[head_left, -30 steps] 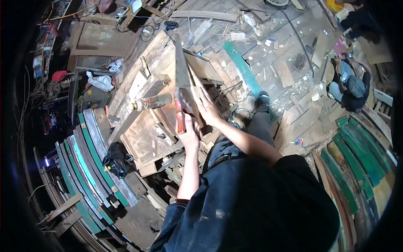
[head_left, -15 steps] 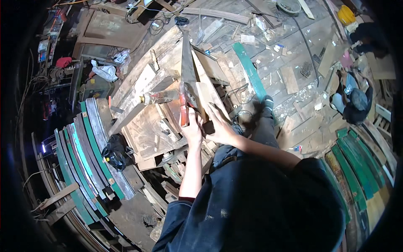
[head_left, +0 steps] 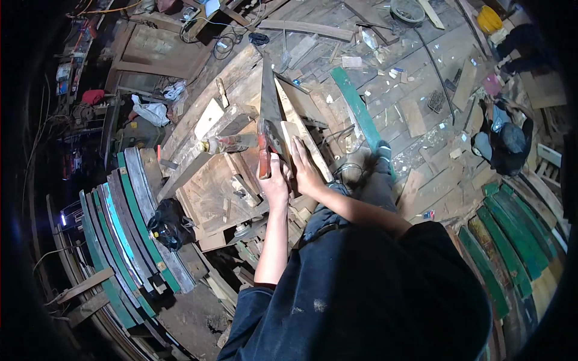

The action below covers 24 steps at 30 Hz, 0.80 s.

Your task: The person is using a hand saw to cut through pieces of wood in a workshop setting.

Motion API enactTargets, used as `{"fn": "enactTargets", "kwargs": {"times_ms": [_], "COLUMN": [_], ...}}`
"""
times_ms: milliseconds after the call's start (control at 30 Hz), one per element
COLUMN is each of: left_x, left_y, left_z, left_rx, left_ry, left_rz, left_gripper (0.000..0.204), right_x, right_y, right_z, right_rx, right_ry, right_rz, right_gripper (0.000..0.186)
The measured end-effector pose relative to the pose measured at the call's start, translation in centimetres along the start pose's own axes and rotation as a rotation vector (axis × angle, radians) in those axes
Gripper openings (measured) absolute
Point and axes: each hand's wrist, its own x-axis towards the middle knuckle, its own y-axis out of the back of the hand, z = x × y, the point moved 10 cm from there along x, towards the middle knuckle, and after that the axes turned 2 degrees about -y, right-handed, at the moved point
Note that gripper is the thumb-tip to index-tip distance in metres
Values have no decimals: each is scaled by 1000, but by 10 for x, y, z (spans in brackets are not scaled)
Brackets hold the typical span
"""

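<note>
My left hand is closed round the red handle of a handsaw, whose long blade points away from me over the workbench. Just right of the saw, my right hand rests with its fingers stretched out along a pale strip of wood. Its thumb is hidden. A hammer-like tool with a worn wooden handle lies left of the saw handle. The wooden workbench beneath carries offcuts and a chisel-like tool.
Curved green and grey boards are stacked at left, with a black plastic bag beside them. More green boards lie at right. A green plank lies on the littered floor. Another person crouches at far right.
My right hand has slid up along the wood strip, with its fingers drawn closer together. My left hand stays on the saw handle. The view has shifted slightly.
</note>
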Motion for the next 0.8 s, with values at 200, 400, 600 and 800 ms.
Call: {"fn": "enactTargets", "kwargs": {"times_ms": [200,400,600,800], "left_x": [-3,-1,3,-4], "left_y": [-6,3,-3,3], "left_z": [8,8,13,36], "left_rx": [-69,-30,3,101], "left_ry": [-4,-71,-21,-167], "left_rz": [-33,-129,-173,-173], "left_gripper": [14,15,18,17], "right_x": [-5,-24,-15,-10], "right_y": [8,82,86,46], "right_z": [-5,-28,11,-3], "right_rx": [56,-33,-112,-291], "right_ry": [44,168,-17,100], "right_rz": [-71,-105,-249,-531], "right_gripper": [101,110,98,82]}}
